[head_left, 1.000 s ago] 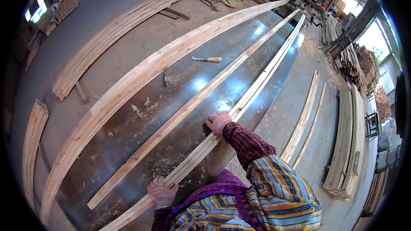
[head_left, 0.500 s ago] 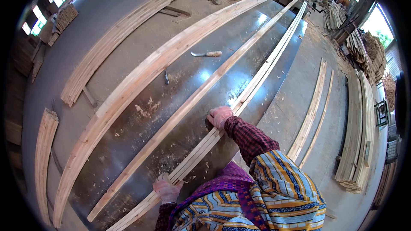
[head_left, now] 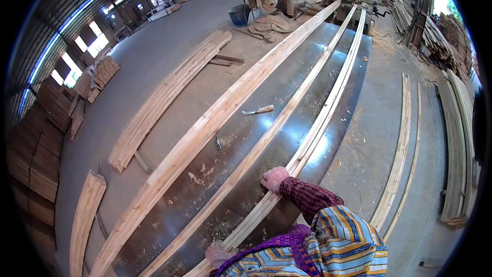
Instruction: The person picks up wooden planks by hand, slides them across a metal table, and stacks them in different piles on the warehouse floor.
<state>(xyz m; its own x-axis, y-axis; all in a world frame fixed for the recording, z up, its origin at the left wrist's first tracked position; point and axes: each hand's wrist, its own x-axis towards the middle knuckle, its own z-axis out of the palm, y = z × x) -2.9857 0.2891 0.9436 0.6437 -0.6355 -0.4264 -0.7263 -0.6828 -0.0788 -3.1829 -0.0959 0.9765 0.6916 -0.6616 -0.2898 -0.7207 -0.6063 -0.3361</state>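
Dark, glossy tabletop (head_left: 233, 150) carries slender wooden slats (head_left: 254, 214) lengthwise. I note the right hand (head_left: 275, 178) curled over them; the left hand (head_left: 219, 254) touches them, grip unclear. I judge them light, flexible, best held with hands spread.

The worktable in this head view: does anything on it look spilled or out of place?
Wood shavings litter the dark worktable. A curved-bladed knife, blade bare, and a smaller tool lie loose among the neat lengthwise boards, so they look stray. The wooden strips at the right hand show no obvious damage.
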